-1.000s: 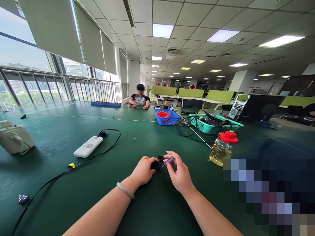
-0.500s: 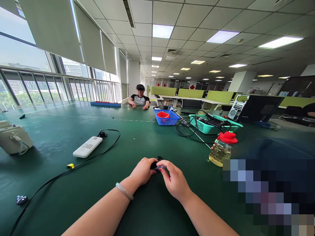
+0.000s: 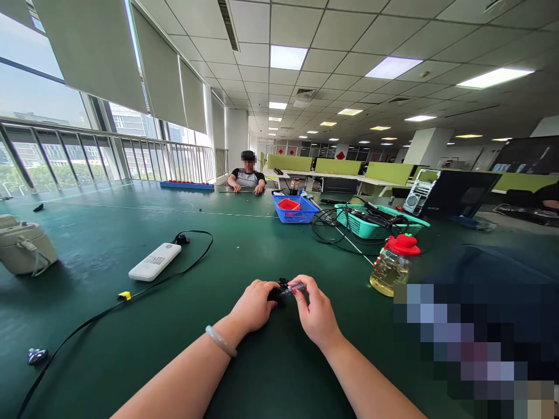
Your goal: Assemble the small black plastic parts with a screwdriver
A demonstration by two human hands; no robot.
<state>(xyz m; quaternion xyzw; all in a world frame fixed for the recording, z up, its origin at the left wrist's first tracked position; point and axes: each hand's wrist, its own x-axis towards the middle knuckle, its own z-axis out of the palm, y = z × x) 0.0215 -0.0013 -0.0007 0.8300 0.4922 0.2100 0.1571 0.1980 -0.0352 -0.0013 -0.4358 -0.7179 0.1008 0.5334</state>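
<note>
Near the middle of the green table (image 3: 174,349), my left hand (image 3: 252,305) is closed round a small black object (image 3: 276,293), whose kind I cannot make out. A little black knobbly part (image 3: 283,282) shows just beyond its fingertips. My right hand (image 3: 319,315) pinches a small, shiny, greyish see-through piece (image 3: 299,287) between thumb and fingers. The inner end of this piece meets or lies right beside the black object; I cannot tell whether they are joined. A pale bangle (image 3: 220,341) circles my left wrist.
On the left lie a white power bank (image 3: 155,262), a black cord (image 3: 94,314) and a beige case (image 3: 26,244). To the right stand a red-lidded bottle (image 3: 393,267), a blue basket (image 3: 293,216) and a teal basket (image 3: 362,227) with cables. A person (image 3: 247,174) sits across.
My right hand has shifted slightly right and up, and the see-through piece now sticks out to the right, more in sight. My left hand has stayed almost still.
</note>
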